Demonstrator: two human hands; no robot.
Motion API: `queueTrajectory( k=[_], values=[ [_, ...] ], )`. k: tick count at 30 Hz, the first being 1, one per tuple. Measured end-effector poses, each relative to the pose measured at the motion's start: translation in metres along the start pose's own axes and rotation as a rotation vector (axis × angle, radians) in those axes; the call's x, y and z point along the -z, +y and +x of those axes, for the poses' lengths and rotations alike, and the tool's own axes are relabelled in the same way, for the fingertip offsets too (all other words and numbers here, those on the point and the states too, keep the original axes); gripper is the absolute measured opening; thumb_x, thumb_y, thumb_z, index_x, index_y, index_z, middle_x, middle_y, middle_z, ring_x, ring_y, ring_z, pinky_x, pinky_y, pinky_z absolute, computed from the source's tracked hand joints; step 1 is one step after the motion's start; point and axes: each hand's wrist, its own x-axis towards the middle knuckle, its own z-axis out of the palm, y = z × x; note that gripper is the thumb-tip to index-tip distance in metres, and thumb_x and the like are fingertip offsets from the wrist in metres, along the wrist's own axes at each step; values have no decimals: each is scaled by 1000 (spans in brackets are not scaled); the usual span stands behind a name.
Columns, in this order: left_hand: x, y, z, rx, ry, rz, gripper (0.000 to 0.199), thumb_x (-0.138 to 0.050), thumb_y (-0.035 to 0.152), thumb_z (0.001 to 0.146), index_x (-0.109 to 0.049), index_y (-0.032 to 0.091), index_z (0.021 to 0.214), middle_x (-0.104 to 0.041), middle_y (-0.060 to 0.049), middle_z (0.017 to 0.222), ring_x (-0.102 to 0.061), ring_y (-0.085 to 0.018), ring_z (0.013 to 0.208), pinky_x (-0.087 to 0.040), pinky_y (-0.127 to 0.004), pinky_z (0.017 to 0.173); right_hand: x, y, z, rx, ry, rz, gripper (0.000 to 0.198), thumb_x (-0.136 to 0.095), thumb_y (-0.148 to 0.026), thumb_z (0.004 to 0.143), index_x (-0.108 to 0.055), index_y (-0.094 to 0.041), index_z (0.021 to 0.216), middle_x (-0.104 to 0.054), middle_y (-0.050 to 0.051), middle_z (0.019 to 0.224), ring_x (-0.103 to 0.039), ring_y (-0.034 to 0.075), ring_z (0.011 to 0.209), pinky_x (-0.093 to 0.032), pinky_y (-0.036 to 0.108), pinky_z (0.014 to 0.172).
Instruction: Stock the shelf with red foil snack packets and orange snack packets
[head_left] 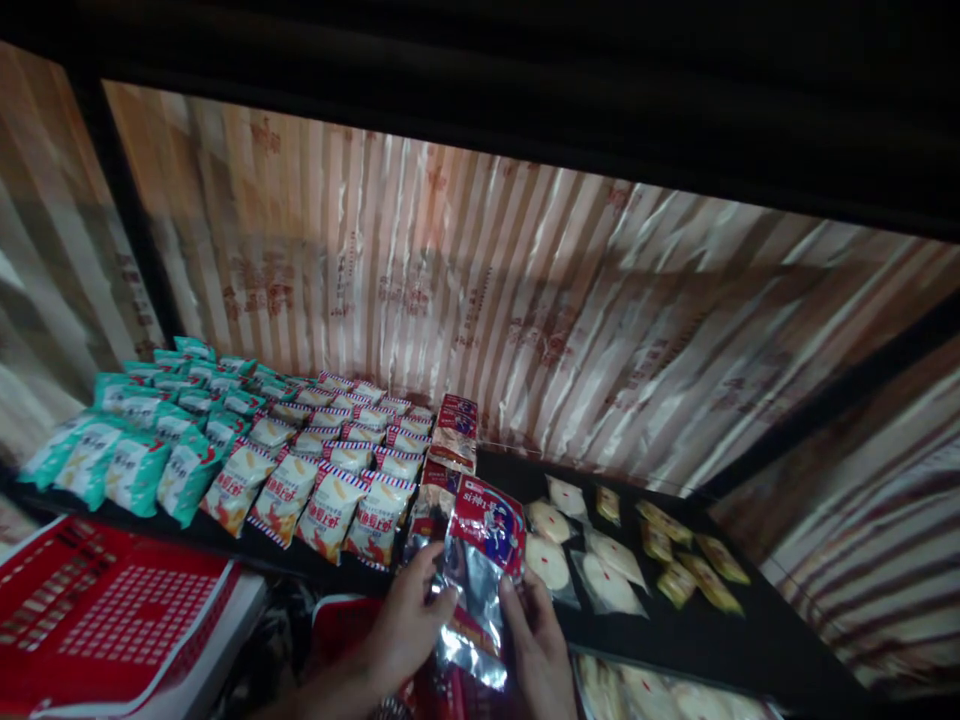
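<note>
Black shelf [757, 640] ahead; red-and-silver packet [480, 580] held up before it; I judge it light, soft, slick-foiled, easily creased; my left grip [409, 615] and right grip [540, 645] pinch its opposite side edges; best held there, gently.

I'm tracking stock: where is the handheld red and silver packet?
The red and silver packet is at lower centre of the head view, between the left hand and right hand, just left of the round white packs.
</note>
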Motion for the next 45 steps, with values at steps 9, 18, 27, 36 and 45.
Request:
queueTrajectory(
  k=[9,18,27,36,45],
  values=[
    [4,37,79,-135,171,379,54,-46,6,77,-43,14,130,-56,-11,124,-54,-17,112,-40,-29,99,-36,-32,100,117,24,36,58,-74,-52,54,-57,-21,101,-65,-2,72,-59,16,66,-46,27,62],
    [3,63,140,-253,184,750,32,-47,6,74,-68,16,97,-62,-6,115,-52,-18,114,-37,-28,102,-51,-26,182,158,99,-187,71,-67,-56,59,-54,-18,118,-68,1,72,-62,19,62,-46,28,55],
    [10,62,158,-179,130,849,24,-49,11,76,-72,14,82,-68,-8,96,-59,-20,100,-42,-27,93,-61,-21,211,320,62,-681,41,-47,-43,77,-65,-16,102,-71,6,93,-65,20,84,-48,28,74],
    [14,63,169,-150,128,897,24,-48,11,77,-72,15,80,-70,-7,92,-62,-19,93,-44,-27,87,-72,-22,220,269,119,-906,35,-48,-34,79,-68,-19,103,-70,8,97,-64,22,88,-45,30,77],
    [16,57,188,-135,158,946,23,-50,13,77,-72,15,82,-70,-9,94,-62,-20,92,-45,-28,84,-81,-27,224,262,157,-994,34,-48,-32,81,-67,-24,108,-69,7,97,-64,20,90,-45,28,75]
  ],
)
